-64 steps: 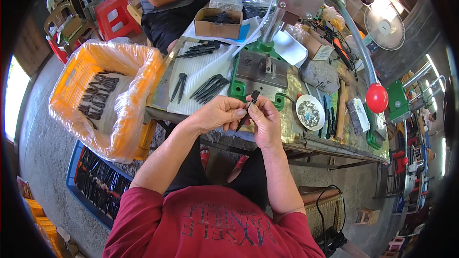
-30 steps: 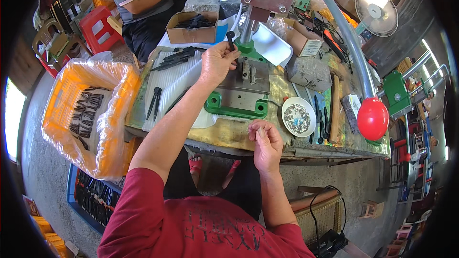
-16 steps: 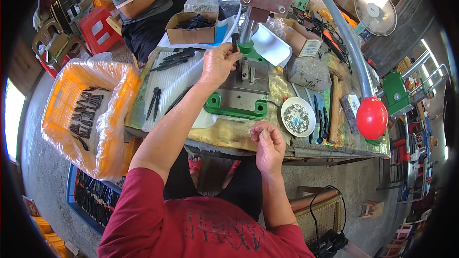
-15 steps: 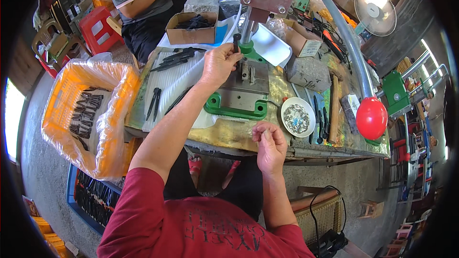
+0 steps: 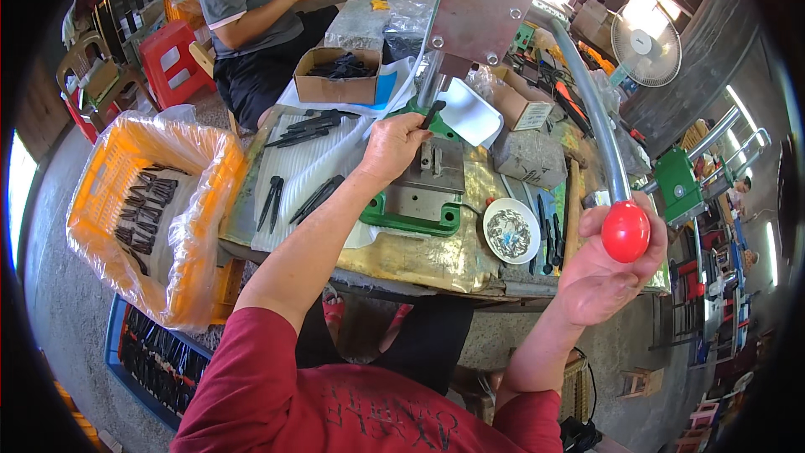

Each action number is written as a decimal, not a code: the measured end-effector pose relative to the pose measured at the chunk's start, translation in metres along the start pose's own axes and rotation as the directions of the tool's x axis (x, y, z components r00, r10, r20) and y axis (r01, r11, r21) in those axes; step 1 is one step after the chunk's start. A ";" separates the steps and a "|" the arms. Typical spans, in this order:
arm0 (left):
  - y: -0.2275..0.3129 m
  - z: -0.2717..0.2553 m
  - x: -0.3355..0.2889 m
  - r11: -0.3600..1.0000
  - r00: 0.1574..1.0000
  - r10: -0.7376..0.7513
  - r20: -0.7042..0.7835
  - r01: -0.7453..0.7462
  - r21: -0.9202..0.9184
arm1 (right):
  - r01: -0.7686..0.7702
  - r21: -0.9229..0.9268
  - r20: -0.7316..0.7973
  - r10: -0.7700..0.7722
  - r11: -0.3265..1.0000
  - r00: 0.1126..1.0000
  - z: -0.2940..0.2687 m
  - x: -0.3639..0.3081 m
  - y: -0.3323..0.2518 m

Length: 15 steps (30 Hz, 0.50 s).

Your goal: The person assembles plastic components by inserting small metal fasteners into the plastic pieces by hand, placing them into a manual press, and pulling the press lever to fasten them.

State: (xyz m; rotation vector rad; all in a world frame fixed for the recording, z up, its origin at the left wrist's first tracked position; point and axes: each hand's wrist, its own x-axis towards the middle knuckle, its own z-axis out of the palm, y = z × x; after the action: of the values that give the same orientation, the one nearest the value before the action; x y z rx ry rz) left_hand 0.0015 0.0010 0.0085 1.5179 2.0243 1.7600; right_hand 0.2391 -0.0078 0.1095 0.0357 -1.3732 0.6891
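- In a crowded workshop, on a worktop [image 5: 444, 267], around a green press [image 5: 411, 223]; cut off at the upper edge above the press.
- Left of the press, on a white foam sheet [image 5: 291, 193] with dark slender pieces [image 5: 312, 128]; farther left, in a plastic-lined orange crate [image 5: 180, 149], with more dark pieces too crowded to count.
- Right of the press, in a white bowl [image 5: 496, 249], with silvery bits too small to identify.
- Pinched at the fingertips of the left grip [image 5: 391, 149], with the black piece [image 5: 434, 111] poking up past them over the press's rear part; lower end hidden by fingers, contact with the press impossible to tell.
- Right of the press, with right grip [image 5: 597, 285] cupped behind a lever's red knob [image 5: 625, 233]; fingers partly hidden, cannot tell whether clasped.
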 end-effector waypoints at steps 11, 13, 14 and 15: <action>-0.009 0.006 0.001 0.987 0.981 0.152 -0.116 -0.156 -0.026 | -0.091 -0.123 0.232 0.118 0.988 0.966 0.021 0.035 -0.029; -0.009 0.006 0.001 0.988 0.981 0.150 -0.123 -0.154 -0.029 | -0.087 -0.118 0.203 0.110 0.989 0.973 0.026 0.039 -0.030; -0.009 0.006 0.001 0.988 0.981 0.147 -0.127 -0.152 -0.032 | -0.083 -0.114 0.173 0.102 0.990 0.980 0.028 0.042 -0.031; -0.009 0.006 0.001 0.988 0.982 0.145 -0.125 -0.150 -0.034 | -0.083 -0.113 0.169 0.102 0.990 0.980 0.029 0.045 -0.032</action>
State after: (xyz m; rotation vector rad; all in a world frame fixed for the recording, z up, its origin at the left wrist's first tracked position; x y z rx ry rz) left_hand -0.0010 0.0072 -0.0003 1.6241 1.9581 1.9841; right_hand 0.2300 -0.0261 0.1686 -0.0535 -1.5862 0.7025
